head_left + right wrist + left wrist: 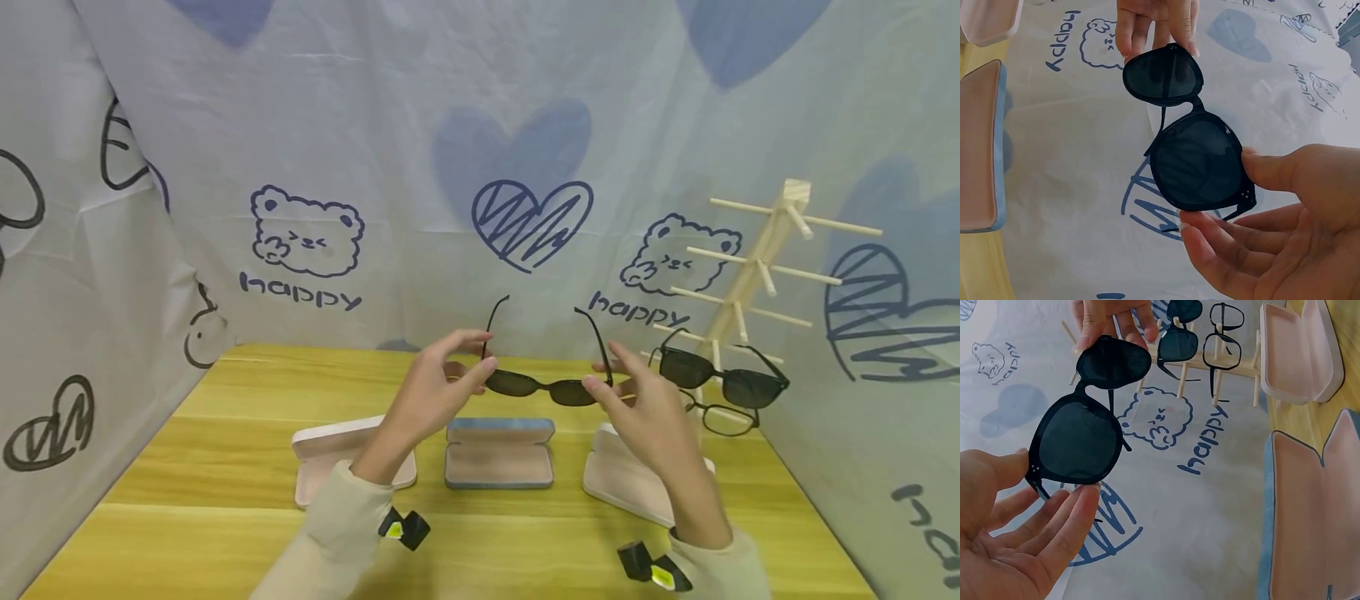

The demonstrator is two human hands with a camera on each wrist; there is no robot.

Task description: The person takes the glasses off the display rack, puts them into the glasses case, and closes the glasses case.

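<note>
Head view: glossy, rounded black sunglasses (pixel 566 392) just 5 o'clock of centre | left hand (pixel 435 383) pinches their 9 o'clock end, right hand (pixel 648 408) their 3 | wrist views: lenses (pixel 1079 444) partly hide temples (pixel 1112 406) | arms (pixel 693 500) part-cover pale case (pixel 330 446), 8 o'clock, second pale case (pixel 622 479), 4 | wooden rack (pixel 768 237), 2 o'clock, lower post behind hung eyewear (pixel 686 371)

Middle case (pixel 498 483) between two others
Left of it, one case (pixel 322 468); right, another case (pixel 622 471); right and behind, the glasses rack (pixel 767 240); above, the sunglasses (pixel 512 383).
</note>
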